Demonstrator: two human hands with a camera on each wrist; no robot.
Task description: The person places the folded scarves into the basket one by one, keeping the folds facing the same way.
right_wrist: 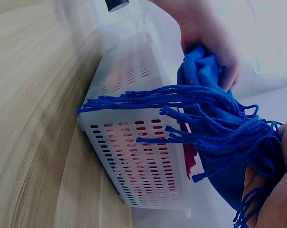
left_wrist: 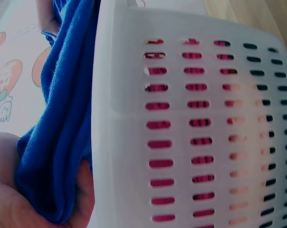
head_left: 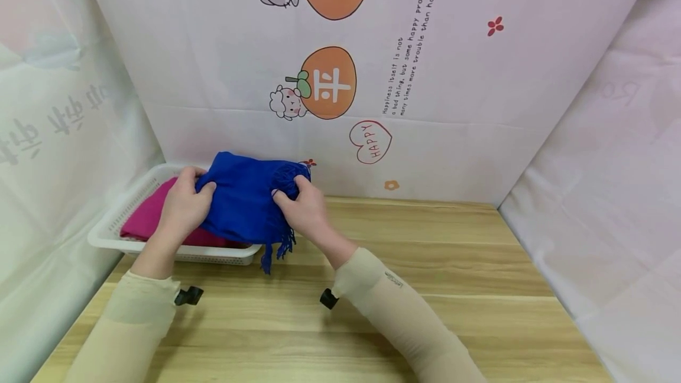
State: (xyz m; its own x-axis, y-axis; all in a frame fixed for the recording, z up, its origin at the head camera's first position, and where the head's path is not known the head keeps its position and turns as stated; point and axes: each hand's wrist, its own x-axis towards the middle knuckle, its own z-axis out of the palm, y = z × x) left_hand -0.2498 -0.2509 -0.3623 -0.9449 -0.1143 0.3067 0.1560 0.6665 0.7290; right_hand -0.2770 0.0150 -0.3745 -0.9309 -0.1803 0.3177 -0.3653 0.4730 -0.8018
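A folded blue scarf (head_left: 242,197) with tasselled fringe is held between both hands, over the right part of a white plastic basket (head_left: 101,240). My left hand (head_left: 186,203) grips its left end, thumb on top; in the left wrist view the folded layers (left_wrist: 62,118) lie between thumb and fingers. The right hand (head_left: 308,208) pinches the fringed end, and loose tassels (right_wrist: 153,97) hang from it. Beneath the scarf, magenta cloth (head_left: 146,214) lies in the basket, partly hidden by the left hand and the scarf.
The basket stands on a wood-grain table (head_left: 425,288), close to the back left corner. White printed sheeting (head_left: 441,152) rises behind the table and along both sides. Small black devices (head_left: 188,295) stick out from the sleeves at each wrist.
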